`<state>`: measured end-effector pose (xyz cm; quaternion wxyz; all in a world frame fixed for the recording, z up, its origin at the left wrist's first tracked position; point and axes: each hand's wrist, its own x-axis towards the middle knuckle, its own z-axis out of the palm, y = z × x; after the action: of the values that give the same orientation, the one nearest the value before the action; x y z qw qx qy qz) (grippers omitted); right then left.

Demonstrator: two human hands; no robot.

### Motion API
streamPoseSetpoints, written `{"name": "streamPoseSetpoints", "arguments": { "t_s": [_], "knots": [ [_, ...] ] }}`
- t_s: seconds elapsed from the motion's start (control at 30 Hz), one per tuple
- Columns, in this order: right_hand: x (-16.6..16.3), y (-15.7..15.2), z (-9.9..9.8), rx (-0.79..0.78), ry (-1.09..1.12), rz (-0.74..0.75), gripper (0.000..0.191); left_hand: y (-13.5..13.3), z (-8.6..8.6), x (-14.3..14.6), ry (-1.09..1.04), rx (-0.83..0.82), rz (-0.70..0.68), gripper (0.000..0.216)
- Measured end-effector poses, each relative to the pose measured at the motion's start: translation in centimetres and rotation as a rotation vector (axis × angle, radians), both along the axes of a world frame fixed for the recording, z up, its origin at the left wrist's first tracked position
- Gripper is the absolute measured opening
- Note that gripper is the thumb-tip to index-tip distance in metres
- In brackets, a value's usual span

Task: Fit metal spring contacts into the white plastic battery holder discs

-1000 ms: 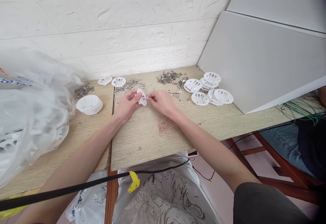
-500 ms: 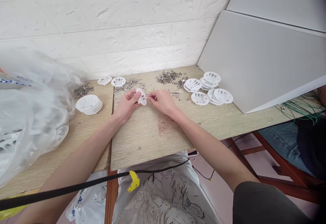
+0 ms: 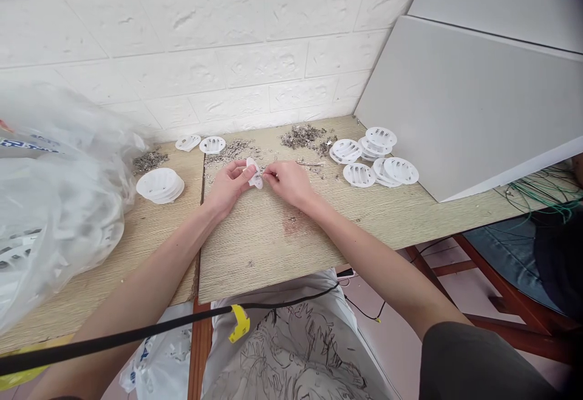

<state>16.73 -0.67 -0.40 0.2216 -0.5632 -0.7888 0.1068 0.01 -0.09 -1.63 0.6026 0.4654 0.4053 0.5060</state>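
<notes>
My left hand (image 3: 229, 185) grips a small round white slotted plastic disc (image 3: 254, 173) and holds it on edge just above the wooden table (image 3: 273, 236). My right hand (image 3: 288, 181) is pinched against the disc's right side, its fingertips closed on something too small to make out. Small metal clips (image 3: 302, 137) lie in loose heaps just beyond both hands.
A stack of white discs (image 3: 160, 185) sits to the left, two single discs (image 3: 201, 144) near the wall, and several more discs (image 3: 376, 157) lie to the right beside a grey panel (image 3: 473, 96). A large clear plastic bag (image 3: 54, 193) fills the left. Green wires (image 3: 540, 193) hang at right.
The disc has tilted a little more on edge between my fingers. Both hands stay in the same place.
</notes>
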Motion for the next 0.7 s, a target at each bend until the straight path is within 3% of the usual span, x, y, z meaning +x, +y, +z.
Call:
{"name": "streamPoseSetpoints", "arguments": {
  "t_s": [0.7],
  "knots": [
    [0.19,0.39,-0.22,0.043,-0.018,0.061,0.026,-0.13,0.08,0.09,0.039,0.030,0.003,0.049]
  ]
}}
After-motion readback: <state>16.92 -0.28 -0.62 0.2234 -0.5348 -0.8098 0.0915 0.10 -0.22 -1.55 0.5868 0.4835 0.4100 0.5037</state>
